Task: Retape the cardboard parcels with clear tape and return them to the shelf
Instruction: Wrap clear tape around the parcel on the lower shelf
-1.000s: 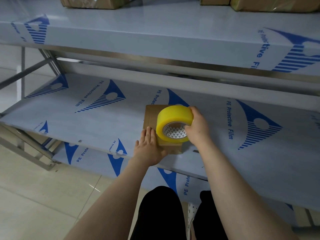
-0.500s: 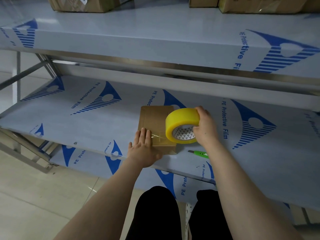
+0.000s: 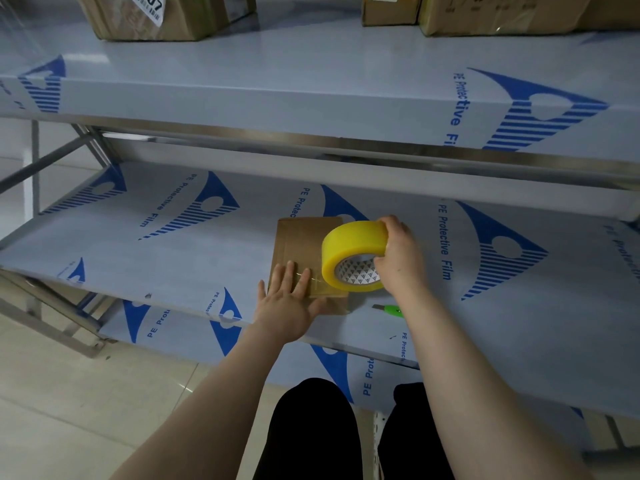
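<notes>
Where the view begins, far to the left of the left hand, pale glossy floor tiles (image 3: pixel 69 410) meet the grey metal frame (image 3: pixel 52 327) of the rack. Up and to the left of that hand, a brown cardboard box (image 3: pixel 149 19) with a barcode label sits on the upper shelf (image 3: pixel 311 81). Like the shelf below, it is wrapped in smooth bluish film (image 3: pixel 242 98) printed with blue striped triangles.

The left hand (image 3: pixel 287 303) lies palm down with fingers (image 3: pixel 289 271) straight and slightly spread, pressing on the near end of the parcel (image 3: pixel 304 244). The parcel is a flat, thin rectangle of matt brown cardboard, resting on the middle shelf (image 3: pixel 173 254) close to its front edge. Just right of the left fingertips, a glossy clear strip (image 3: pixel 320 284) lies across the parcel's near end, reaching to the tape roll (image 3: pixel 353 247).

This roll is a thick ring of translucent yellow, with a white core printed in small triangles. It stands on edge over the parcel's right side. The right hand (image 3: pixel 398 258) grips it, fingers curled over the top of the ring and thumb at the core.

Below the right wrist, a green knife (image 3: pixel 393 310) lies on the shelf, partly hidden by the forearm. High above the right hand, more cardboard boxes (image 3: pixel 502 12) stand on the upper shelf, one under shiny tape.
</notes>
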